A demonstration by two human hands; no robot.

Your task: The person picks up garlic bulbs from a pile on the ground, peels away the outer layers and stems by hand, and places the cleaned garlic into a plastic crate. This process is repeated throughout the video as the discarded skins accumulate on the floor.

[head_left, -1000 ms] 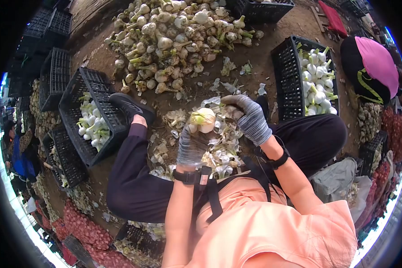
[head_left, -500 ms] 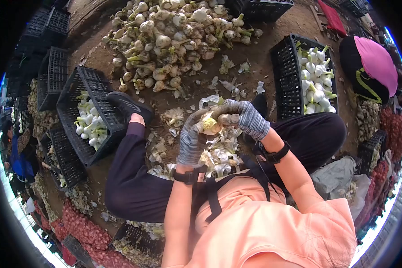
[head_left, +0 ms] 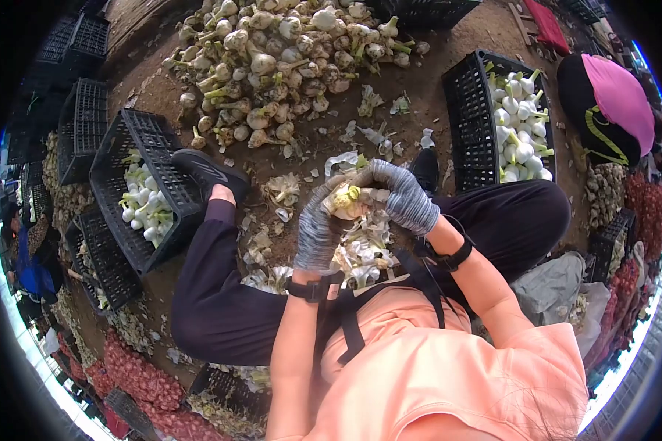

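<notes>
Black slatted plastic crate [head_left: 151, 136] of white bulbs [head_left: 147, 200], nine o'clock from the held piece. Left hand [head_left: 318, 224], grey-knit-gloved, fingers curled around one round, cream, papery garlic bulb [head_left: 346, 201] between both hands: probably light, firm, outer skin slippery and tearing easily; best gripped round its body. Right hand [head_left: 403, 192], likewise gloved, fingers pinching the bulb's three-o'clock side. Second black slatted plastic crate [head_left: 468, 125], two o'clock.

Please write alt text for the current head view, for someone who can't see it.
Gloved left hand and right hand hold a garlic bulb between them, above scattered peelings. Ahead lies a large heap of dirtier garlic; a left crate and a right crate, both black, hold whiter bulbs.
</notes>
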